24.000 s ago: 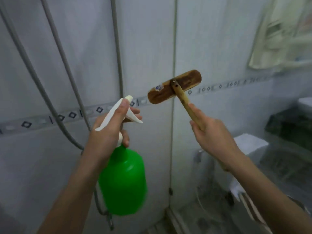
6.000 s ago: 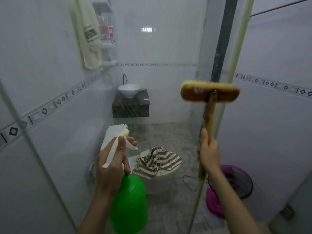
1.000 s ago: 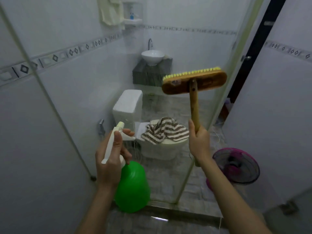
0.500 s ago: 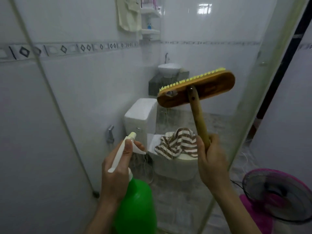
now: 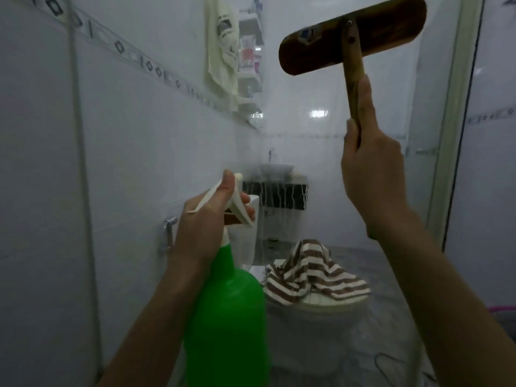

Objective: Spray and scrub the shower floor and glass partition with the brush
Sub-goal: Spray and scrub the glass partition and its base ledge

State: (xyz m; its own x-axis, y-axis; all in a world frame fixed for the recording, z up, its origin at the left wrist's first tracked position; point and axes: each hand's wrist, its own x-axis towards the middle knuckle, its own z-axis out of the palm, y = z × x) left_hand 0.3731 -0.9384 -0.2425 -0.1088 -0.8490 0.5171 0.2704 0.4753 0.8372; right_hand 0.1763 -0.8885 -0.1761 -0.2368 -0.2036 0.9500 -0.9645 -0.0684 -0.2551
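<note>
My left hand (image 5: 203,219) grips the white trigger head of a green spray bottle (image 5: 229,317), held low at the centre and aimed at the glass partition (image 5: 293,152). Wet streaks run down the glass in front of the nozzle. My right hand (image 5: 371,174) holds the wooden handle of the scrub brush (image 5: 351,37), raised high at the upper right. The brush's flat wooden back faces me and its bristles are turned to the glass, hidden from view.
Behind the glass stand a toilet (image 5: 312,325) with a striped towel (image 5: 312,272) on its lid, a basin on a dark counter (image 5: 276,194), wall shelves and a hanging cream towel (image 5: 223,48). The partition's frame (image 5: 452,135) rises at right. A tiled wall fills the left.
My view has tilted up and drawn closer to the glass. My right hand has lifted the brush higher, its bristles now turned away. Wet streaks have appeared on the glass.
</note>
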